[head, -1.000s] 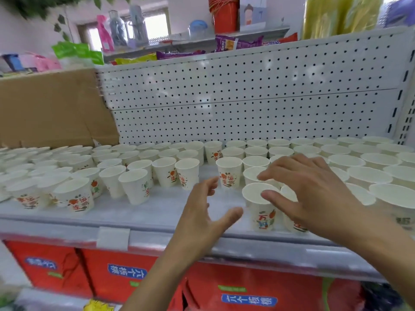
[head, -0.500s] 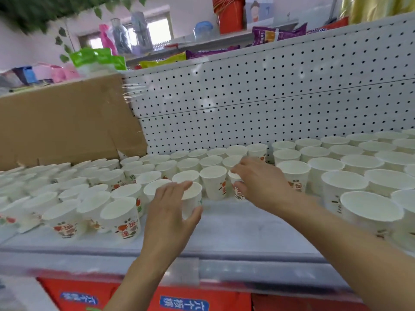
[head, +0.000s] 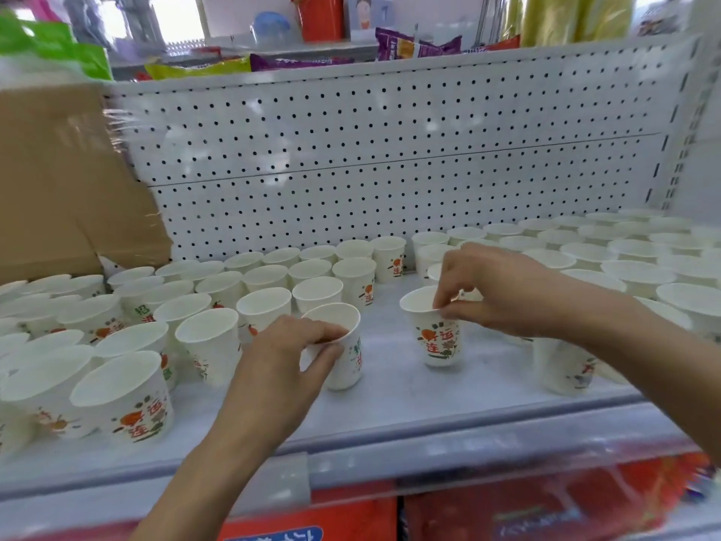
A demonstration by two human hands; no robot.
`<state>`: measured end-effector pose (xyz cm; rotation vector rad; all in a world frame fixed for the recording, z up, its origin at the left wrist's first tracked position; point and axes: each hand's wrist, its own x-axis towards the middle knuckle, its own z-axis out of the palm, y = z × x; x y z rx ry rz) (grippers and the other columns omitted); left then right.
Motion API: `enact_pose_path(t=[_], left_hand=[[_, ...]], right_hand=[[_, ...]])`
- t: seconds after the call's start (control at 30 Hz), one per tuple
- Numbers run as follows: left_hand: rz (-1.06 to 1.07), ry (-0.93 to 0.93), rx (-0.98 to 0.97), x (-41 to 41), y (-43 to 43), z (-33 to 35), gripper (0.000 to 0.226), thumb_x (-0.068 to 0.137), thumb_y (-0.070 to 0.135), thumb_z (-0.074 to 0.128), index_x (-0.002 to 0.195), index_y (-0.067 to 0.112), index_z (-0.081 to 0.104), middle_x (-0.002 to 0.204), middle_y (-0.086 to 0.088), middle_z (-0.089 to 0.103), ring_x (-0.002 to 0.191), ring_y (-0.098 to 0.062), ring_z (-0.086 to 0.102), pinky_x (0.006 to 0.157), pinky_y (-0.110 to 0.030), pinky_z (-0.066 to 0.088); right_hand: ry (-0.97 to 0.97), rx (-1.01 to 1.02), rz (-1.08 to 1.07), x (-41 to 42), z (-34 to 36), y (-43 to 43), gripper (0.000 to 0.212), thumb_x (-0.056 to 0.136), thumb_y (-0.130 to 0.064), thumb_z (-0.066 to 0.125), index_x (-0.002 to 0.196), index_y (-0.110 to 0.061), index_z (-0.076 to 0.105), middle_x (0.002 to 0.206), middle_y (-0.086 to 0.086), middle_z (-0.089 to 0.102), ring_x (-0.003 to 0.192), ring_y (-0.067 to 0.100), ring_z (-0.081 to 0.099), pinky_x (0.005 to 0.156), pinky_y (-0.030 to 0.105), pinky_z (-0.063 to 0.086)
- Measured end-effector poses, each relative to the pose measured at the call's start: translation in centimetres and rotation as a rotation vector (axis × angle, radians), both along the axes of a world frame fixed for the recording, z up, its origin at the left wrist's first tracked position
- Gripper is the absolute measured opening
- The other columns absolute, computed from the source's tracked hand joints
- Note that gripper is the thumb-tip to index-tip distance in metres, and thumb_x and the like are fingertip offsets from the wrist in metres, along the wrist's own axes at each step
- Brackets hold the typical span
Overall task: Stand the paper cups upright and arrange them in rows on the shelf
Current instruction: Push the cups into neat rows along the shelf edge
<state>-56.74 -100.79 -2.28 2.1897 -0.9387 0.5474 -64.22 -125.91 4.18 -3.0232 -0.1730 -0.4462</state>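
Note:
Several white paper cups with red and green print stand upright in rows on the white shelf [head: 394, 400]. My left hand [head: 285, 357] pinches the rim of one cup [head: 345, 353] standing at the right end of the left group of cups [head: 128, 345]. My right hand [head: 495, 290] pinches the rim of another cup [head: 439, 333] standing alone in the gap. A second group of cups [head: 624, 259] fills the shelf to the right, partly hidden by my right forearm.
A white pegboard [head: 390, 150] backs the shelf. A brown cardboard box [head: 58, 181] stands at the back left. Red cartons [head: 546, 505] sit below the shelf edge. Snack bags [head: 296, 62] lie on the upper shelf.
The view has swung left and nearer. Both hands, open a moment ago, now each pinch a cup by its rim in the gap between the two groups.

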Motion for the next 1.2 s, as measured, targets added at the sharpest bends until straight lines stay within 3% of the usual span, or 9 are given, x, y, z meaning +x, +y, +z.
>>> enact_pose_path(t=[0.17, 0.27, 0.57, 0.73, 0.87, 1.03, 1.2], left_hand=[[-0.064, 0.050, -0.028, -1.2, -2.4, 0.0, 0.021, 0.083, 0.018, 0.073, 0.101, 0.029, 0.075, 0.093, 0.029, 0.061, 0.096, 0.005, 0.052, 0.075, -0.003, 0.036], [-0.078, 0.062, -0.024, -1.9, -3.3, 0.0, 0.021, 0.084, 0.020, 0.073, 0.101, 0.031, 0.074, 0.092, 0.032, 0.059, 0.096, 0.003, 0.055, 0.075, -0.003, 0.036], [-0.114, 0.075, -0.028, -4.0, -5.5, 0.0, 0.020, 0.083, 0.020, 0.073, 0.101, 0.029, 0.075, 0.091, 0.031, 0.060, 0.095, 0.004, 0.057, 0.072, -0.003, 0.037], [-0.162, 0.062, 0.004, -5.2, -6.9, 0.2, 0.020, 0.085, 0.021, 0.072, 0.102, 0.030, 0.074, 0.091, 0.033, 0.058, 0.100, 0.006, 0.052, 0.075, -0.003, 0.036], [-0.250, 0.058, 0.057, -5.8, -8.5, 0.2, 0.018, 0.087, 0.021, 0.069, 0.103, 0.029, 0.073, 0.098, 0.018, 0.065, 0.099, 0.001, 0.054, 0.085, -0.013, 0.041], [-0.327, 0.108, 0.074, -6.1, -10.0, 0.3, 0.017, 0.086, 0.013, 0.066, 0.092, 0.029, 0.065, 0.099, 0.015, 0.061, 0.103, -0.003, 0.053, 0.088, -0.021, 0.042], [-0.364, 0.204, 0.044, -5.9, -10.7, 0.4, 0.017, 0.076, 0.019, 0.059, 0.085, 0.032, 0.062, 0.104, 0.014, 0.063, 0.109, -0.005, 0.055, 0.092, -0.026, 0.045]], right_hand=[[0.060, -0.085, -0.042, -1.9, 0.0, -2.0, 0.009, 0.088, -0.036, 0.066, 0.095, -0.035, 0.071, 0.089, -0.018, 0.048, 0.086, -0.001, 0.041, 0.080, 0.026, 0.042], [0.048, -0.123, -0.057, -2.3, 0.0, -2.6, 0.011, 0.089, -0.036, 0.064, 0.098, -0.035, 0.071, 0.094, -0.016, 0.050, 0.097, 0.004, 0.045, 0.080, 0.028, 0.044], [0.040, -0.200, -0.047, -2.5, -0.1, -3.4, 0.015, 0.090, -0.033, 0.062, 0.102, -0.033, 0.070, 0.096, -0.013, 0.051, 0.103, 0.010, 0.045, 0.079, 0.033, 0.045], [-0.042, -0.062, -0.023, -3.4, -0.2, -4.4, 0.027, 0.089, -0.043, 0.062, 0.114, -0.035, 0.065, 0.098, -0.012, 0.055, 0.099, 0.009, 0.045, 0.081, 0.032, 0.043], [-0.087, 0.077, 0.004, -5.2, 0.1, -5.9, 0.021, 0.088, -0.043, 0.061, 0.107, -0.038, 0.067, 0.098, -0.016, 0.058, 0.094, 0.003, 0.045, 0.088, 0.034, 0.043], [-0.042, 0.152, 0.051, -6.6, 0.0, -7.3, 0.019, 0.087, -0.044, 0.061, 0.104, -0.039, 0.068, 0.104, -0.019, 0.060, 0.104, 0.004, 0.049, 0.095, 0.035, 0.041], [-0.020, 0.165, 0.183, -6.8, -0.4, -7.3, 0.020, 0.083, -0.045, 0.065, 0.103, -0.042, 0.068, 0.107, -0.025, 0.057, 0.108, -0.002, 0.043, 0.099, 0.031, 0.036]])
